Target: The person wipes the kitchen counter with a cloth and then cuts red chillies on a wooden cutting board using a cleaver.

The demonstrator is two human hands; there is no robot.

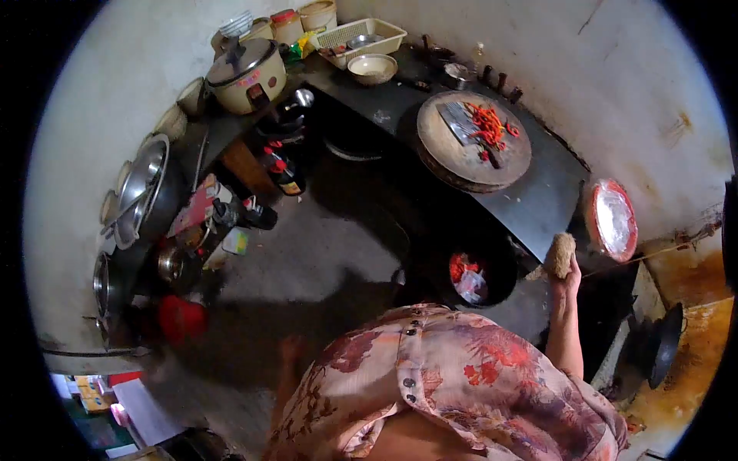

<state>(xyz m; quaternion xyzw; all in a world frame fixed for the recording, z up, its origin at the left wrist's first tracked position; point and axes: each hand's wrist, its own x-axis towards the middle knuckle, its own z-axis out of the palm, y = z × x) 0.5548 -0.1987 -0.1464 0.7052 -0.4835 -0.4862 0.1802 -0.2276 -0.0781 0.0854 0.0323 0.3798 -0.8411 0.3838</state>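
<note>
My right hand [573, 278] grips a brown, rough loofah-like scrubber [560, 255] at the near right corner of the dark counter [530, 211]. Further along that counter sits a round wooden chopping board [440, 161]. A cleaver [458, 123] lies flat on it, beside a pile of cut red chillies [487, 127]. Low on the left of my body hangs my left hand [290, 349], dim and blurred, its fingers not readable. Below the counter a dark bin [503, 269] contains red scraps and a clear plastic bag [470, 287].
A rice cooker [265, 77], a cream basket [388, 32] and a bowl [372, 69] stand along the back. Metal basins [142, 188] line the left wall. Dark bottles [288, 180] stand below. A red-rimmed round lid or basin [615, 221] leans against the right wall.
</note>
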